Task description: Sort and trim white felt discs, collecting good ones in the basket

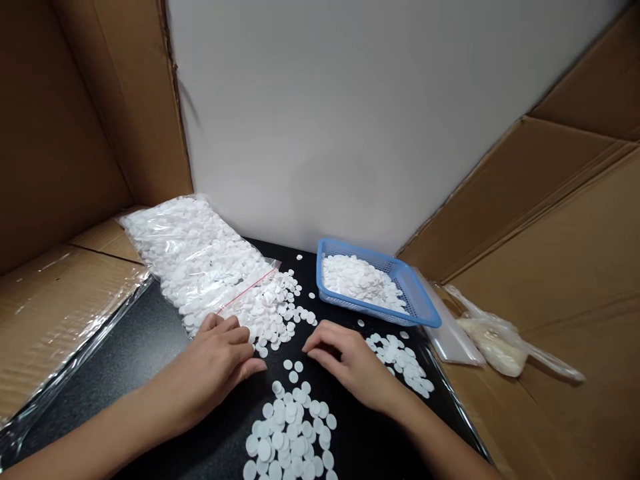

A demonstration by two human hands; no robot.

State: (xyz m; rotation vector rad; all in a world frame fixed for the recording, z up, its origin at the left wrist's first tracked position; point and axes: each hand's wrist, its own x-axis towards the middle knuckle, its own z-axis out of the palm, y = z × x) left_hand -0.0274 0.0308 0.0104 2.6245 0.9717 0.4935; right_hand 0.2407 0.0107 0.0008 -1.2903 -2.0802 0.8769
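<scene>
My left hand (pixel 217 363) rests at the lower edge of the spilled white discs (pixel 270 310), by the mouth of a clear zip bag (pixel 193 253) full of discs. Its fingers are bent and its thumb points right; whatever may be under the fingers is hidden. My right hand (pixel 345 363) is over the black table, thumb and fingertips curled close together, with no disc clearly visible between them. Between and below both hands lies a loose pile of white discs (pixel 293 433), with a few single ones just above it.
A blue mesh basket (pixel 330 295) holding white discs stands at the back right. Another disc group (pixel 405 363) lies right of my right hand. Flat clear bags (pixel 453 333) and a plastic-wrapped pale item (pixel 500 347) lie farther right. Cardboard walls (pixel 565 267) flank the black table (pixel 150 340).
</scene>
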